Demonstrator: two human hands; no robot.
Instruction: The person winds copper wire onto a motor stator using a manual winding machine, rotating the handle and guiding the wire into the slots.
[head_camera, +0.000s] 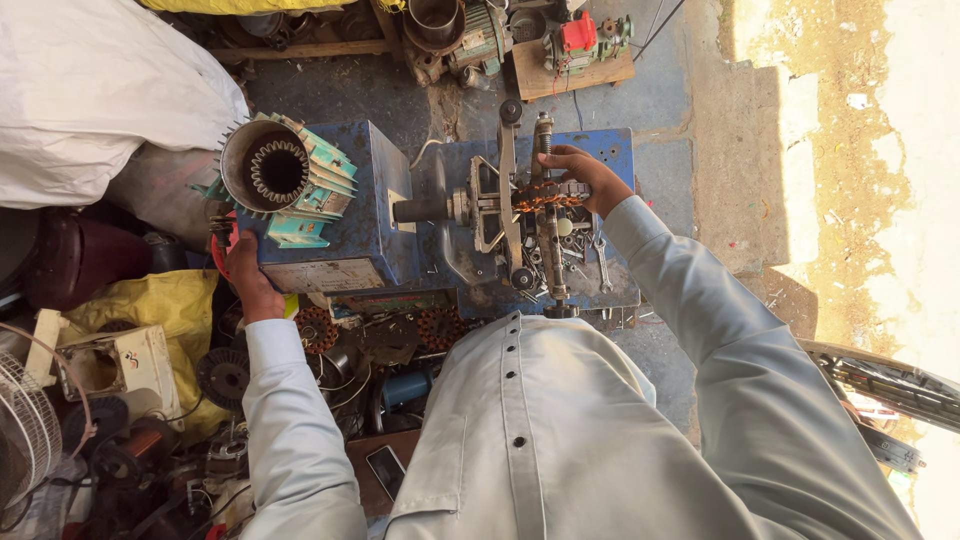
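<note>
Right hand (585, 178) fingers curled over copper coil (545, 195) on winding former of blue coil winder (520, 215). Left hand (250, 280) down at crank side, grip hidden, can't tell. Best keep wire tension even, turns neat, crank steady.
</note>
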